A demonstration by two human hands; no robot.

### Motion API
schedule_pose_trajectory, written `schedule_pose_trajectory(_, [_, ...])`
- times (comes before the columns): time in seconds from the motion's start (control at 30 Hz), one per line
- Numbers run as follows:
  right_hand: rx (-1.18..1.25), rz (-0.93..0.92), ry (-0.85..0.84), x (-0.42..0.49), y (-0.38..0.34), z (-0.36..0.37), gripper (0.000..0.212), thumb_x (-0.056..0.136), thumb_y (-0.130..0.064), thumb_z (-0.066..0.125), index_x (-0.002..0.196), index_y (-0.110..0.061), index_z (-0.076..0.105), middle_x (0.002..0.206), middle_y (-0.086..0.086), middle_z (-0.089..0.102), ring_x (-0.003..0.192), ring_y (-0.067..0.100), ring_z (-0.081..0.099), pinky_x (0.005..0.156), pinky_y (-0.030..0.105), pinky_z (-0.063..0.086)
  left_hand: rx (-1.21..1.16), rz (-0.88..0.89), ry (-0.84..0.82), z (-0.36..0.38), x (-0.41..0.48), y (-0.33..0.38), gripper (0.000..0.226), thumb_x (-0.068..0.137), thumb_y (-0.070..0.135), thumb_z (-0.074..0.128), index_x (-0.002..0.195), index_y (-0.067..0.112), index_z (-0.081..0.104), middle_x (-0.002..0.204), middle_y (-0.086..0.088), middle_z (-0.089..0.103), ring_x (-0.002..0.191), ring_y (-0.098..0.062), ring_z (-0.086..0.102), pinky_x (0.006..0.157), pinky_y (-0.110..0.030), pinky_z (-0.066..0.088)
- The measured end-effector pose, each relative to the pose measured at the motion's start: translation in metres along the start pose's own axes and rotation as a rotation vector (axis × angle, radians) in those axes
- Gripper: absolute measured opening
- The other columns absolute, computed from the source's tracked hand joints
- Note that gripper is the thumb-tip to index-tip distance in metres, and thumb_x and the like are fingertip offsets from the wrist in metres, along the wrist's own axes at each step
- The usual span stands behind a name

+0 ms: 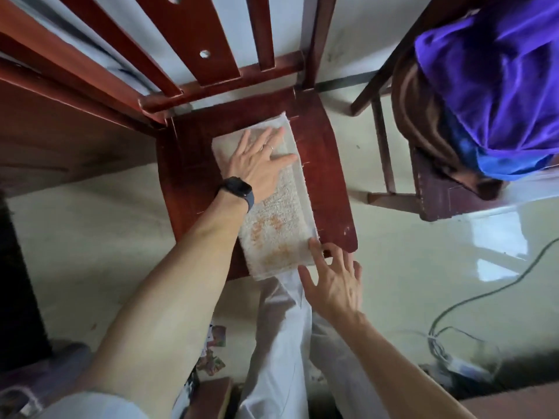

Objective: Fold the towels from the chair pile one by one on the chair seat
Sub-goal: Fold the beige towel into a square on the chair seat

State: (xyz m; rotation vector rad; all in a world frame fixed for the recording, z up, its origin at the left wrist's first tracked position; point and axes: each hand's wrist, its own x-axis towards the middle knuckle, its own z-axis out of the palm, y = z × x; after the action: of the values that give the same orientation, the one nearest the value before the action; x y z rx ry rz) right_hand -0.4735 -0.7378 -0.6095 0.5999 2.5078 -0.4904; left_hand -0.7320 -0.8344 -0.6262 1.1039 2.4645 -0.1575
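A folded towel [278, 219] lies under the left hand [257, 164]'s flat fingers, with the right hand [335, 282]'s spread fingers touching its corner. The pile [490, 86], right of both hands, is not yet folded.

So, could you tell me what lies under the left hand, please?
A folded white towel lies under the left hand, flat on the chair seat. The towel beneath the palm is hidden, as is the seat under the towel.

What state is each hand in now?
Left hand: open, pressed flat on the towel.
Right hand: open, fingers spread at the towel's near corner.
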Motion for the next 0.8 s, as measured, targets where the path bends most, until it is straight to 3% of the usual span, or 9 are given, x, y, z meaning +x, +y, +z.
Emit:
schedule_pose_trajectory(0.07, [0.141,0.066,-0.030,0.005,-0.002,-0.005,0.050,0.093,-0.051,0.052,0.140,-0.035,0.048,0.127,-0.003,0.053,0.115,0.025,0.051,0.094,0.044,0.044,-0.095,-0.084,0.070,0.004,-0.012,0.008,0.062,0.094,0.014,0.048,0.147,0.044,0.035,0.165,-0.001,0.007,0.151,-0.024,0.012,0.120,-0.049,0.007])
schedule_pose_trajectory(0.13, [0.323,0.162,-0.052,0.013,-0.005,-0.010,0.039,0.093,-0.041,0.058,0.128,-0.024,0.051,0.119,0.001,0.053,0.112,0.028,0.052,0.089,0.042,0.046,-0.258,-0.219,0.200,0.015,-0.038,0.017,0.061,0.091,0.013,0.051,0.146,0.036,0.040,0.162,-0.006,0.019,0.145,-0.030,0.026,0.117,-0.051,0.023])
schedule_pose_trajectory(0.23, [0.473,0.311,-0.118,0.025,-0.007,-0.016,0.032,0.092,-0.033,0.060,0.115,-0.016,0.046,0.110,0.006,0.053,0.104,0.032,0.054,0.081,0.040,0.043,-0.556,-0.561,0.335,0.049,-0.098,0.036,0.059,0.089,0.016,0.051,0.146,0.026,0.042,0.154,-0.010,0.031,0.134,-0.030,0.041,0.108,-0.046,0.040])
schedule_pose_trajectory(0.37, [0.517,0.375,-0.200,0.033,-0.006,-0.012,0.028,0.090,-0.030,0.058,0.112,-0.014,0.052,0.111,0.010,0.063,0.101,0.031,0.057,0.079,0.035,0.043,-0.833,-1.043,0.239,0.087,-0.165,0.071,0.045,0.089,0.031,0.062,0.129,0.011,0.054,0.126,-0.017,0.052,0.112,-0.034,0.054,0.094,-0.040,0.046])
schedule_pose_trajectory(0.47, [0.571,0.403,-0.224,0.035,-0.002,-0.010,0.031,0.089,-0.030,0.064,0.116,-0.013,0.063,0.100,0.001,0.066,0.099,0.025,0.061,0.081,0.031,0.046,-1.072,-1.096,0.183,0.097,-0.183,0.089,0.033,0.090,0.037,0.064,0.109,0.011,0.065,0.105,-0.009,0.059,0.092,-0.027,0.063,0.083,-0.033,0.051])
schedule_pose_trajectory(0.53, [0.611,0.410,-0.226,0.036,0.004,-0.009,0.031,0.087,-0.031,0.067,0.114,-0.016,0.066,0.097,-0.003,0.066,0.100,0.024,0.064,0.087,0.035,0.052,-1.149,-1.079,0.149,0.094,-0.186,0.096,0.027,0.091,0.038,0.064,0.102,0.015,0.068,0.101,-0.004,0.061,0.082,-0.017,0.062,0.076,-0.026,0.047])
schedule_pose_trajectory(0.6, [0.657,0.411,-0.226,0.034,0.009,-0.010,0.030,0.086,-0.033,0.069,0.113,-0.020,0.066,0.099,-0.006,0.067,0.100,0.022,0.064,0.087,0.035,0.051,-1.219,-1.103,0.130,0.097,-0.187,0.099,0.019,0.089,0.039,0.067,0.094,0.021,0.065,0.095,0.001,0.065,0.081,-0.015,0.062,0.076,-0.027,0.048])
schedule_pose_trajectory(0.7, [0.690,0.397,-0.216,0.028,0.013,-0.011,0.027,0.086,-0.037,0.070,0.108,-0.023,0.065,0.098,-0.004,0.069,0.093,0.021,0.065,0.073,0.028,0.046,-1.434,-1.164,0.130,0.099,-0.192,0.101,0.023,0.085,0.044,0.070,0.088,0.024,0.058,0.094,0.002,0.070,0.079,-0.017,0.070,0.068,-0.031,0.055])
schedule_pose_trajectory(0.8, [0.765,0.409,-0.204,0.017,0.016,-0.013,0.025,0.087,-0.036,0.070,0.105,-0.021,0.061,0.082,-0.001,0.069,0.078,0.021,0.069,0.063,0.031,0.047,-1.689,-1.187,0.089,0.089,-0.202,0.105,0.024,0.089,0.036,0.070,0.090,0.021,0.051,0.099,-0.006,0.071,0.070,-0.019,0.073,0.054,-0.025,0.049])
